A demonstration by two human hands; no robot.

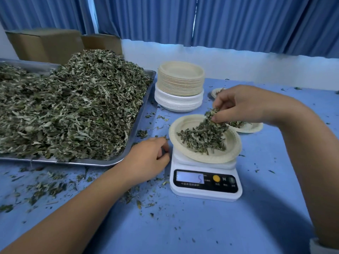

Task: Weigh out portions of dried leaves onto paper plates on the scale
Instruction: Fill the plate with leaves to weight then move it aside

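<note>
Right hand [244,105] hangs over the paper plate [185,123], thumb and fingertips pinched on a tuft of dried leaves [211,117]. The tuft trails down into the small pile [203,139] already on the plate.

The plate sits on the white scale [205,195], tilted a little toward the camera. Display [189,177] shows a 5.

Left hand [148,158] rests on the blue table [256,208], between the tray's near corner and the left side of the scale. Fingers are curled inward. A scrap of leaf shows at the fingertips, but I cannot tell whether the hand holds anything.

Metal tray [140,114] at left, heaped with the main mass of leaves [73,107]. Crumbs are scattered across the table in front of it and round the scale.

Stack of plates [180,83] behind the scale, tan ones on top of white. Two more plates carry leaves: one [253,127] just behind the right wrist, partly hidden, and one [213,92] farther back beside the stack.

Cardboard boxes [45,44] behind the tray. Blue curtains [238,21] across the back.
</note>
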